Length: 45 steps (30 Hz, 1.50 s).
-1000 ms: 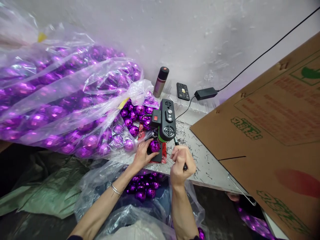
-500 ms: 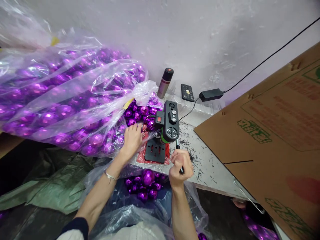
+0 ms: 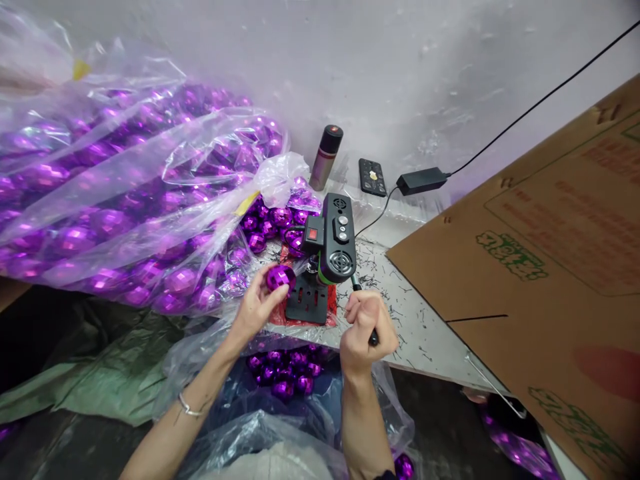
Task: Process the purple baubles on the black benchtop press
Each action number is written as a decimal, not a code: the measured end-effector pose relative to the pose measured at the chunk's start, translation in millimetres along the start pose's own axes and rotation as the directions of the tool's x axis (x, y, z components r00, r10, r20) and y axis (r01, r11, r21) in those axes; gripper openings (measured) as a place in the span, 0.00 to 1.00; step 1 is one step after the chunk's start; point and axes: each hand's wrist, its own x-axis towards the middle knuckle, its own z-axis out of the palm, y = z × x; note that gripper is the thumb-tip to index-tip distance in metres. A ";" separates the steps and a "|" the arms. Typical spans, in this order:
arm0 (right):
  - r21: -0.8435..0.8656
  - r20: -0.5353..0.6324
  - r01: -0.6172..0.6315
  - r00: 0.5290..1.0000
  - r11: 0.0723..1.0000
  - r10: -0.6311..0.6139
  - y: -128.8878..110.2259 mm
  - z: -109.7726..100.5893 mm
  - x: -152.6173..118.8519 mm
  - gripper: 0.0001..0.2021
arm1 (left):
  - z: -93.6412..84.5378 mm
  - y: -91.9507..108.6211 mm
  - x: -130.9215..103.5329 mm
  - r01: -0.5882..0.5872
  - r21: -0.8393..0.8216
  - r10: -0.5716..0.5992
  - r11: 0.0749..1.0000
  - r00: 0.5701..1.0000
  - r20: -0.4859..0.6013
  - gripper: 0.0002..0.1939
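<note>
Between the thumb and fingers of my left hand (image 3: 256, 308) is a shiny purple faceted ball (image 3: 281, 278), held just left of a small black bench drill press (image 3: 338, 237). My right hand (image 3: 369, 327) is closed around the press's lever handle (image 3: 373, 338), to the right of its base. The press's slotted black base plate (image 3: 306, 303) has no ball on it and rests on a red sheet (image 3: 331, 313). Loose purple balls (image 3: 267, 225) lie behind my left hand. More balls (image 3: 283, 373) sit below the table edge in clear plastic over my lap.
A large clear bag of purple balls (image 3: 125, 220) fills the left. A bottle (image 3: 326, 157), a phone (image 3: 373, 177) and a power adapter (image 3: 422, 180) stand or lie along the wall. Dark shavings (image 3: 387, 300) litter the table (image 3: 420, 340). A cardboard box (image 3: 540, 280) leans in from the right.
My left hand has come back from the loose balls and now holds one near the base plate. My right hand stays on the lever. One larger ball atop the lap pile is gone from view.
</note>
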 end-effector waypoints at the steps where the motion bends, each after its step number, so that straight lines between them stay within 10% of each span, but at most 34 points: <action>1: 0.001 -0.001 -0.016 1.000 1.000 0.016 -1.8 0.3 2.3 0.20 | 8.2 -5.5 -8.2 0.019 -0.025 -0.018 1.000 1.000 0.023 0.30; 10: -0.020 0.030 -0.024 0.999 1.000 0.025 -6.5 -1.9 5.7 0.19 | 55.4 -42.1 -6.3 -0.209 0.349 0.205 0.913 0.978 0.049 0.28; 24: -0.055 0.052 0.020 0.999 0.998 -0.017 -3.7 -4.4 -1.4 0.18 | 45.7 -45.6 -2.5 -0.320 0.349 0.268 0.881 0.945 0.188 0.30; 45: -0.030 0.060 0.026 0.998 0.999 -0.025 -3.0 -4.6 -3.9 0.18 | 41.6 -35.6 10.7 0.176 -0.214 -0.156 0.961 0.982 0.107 0.34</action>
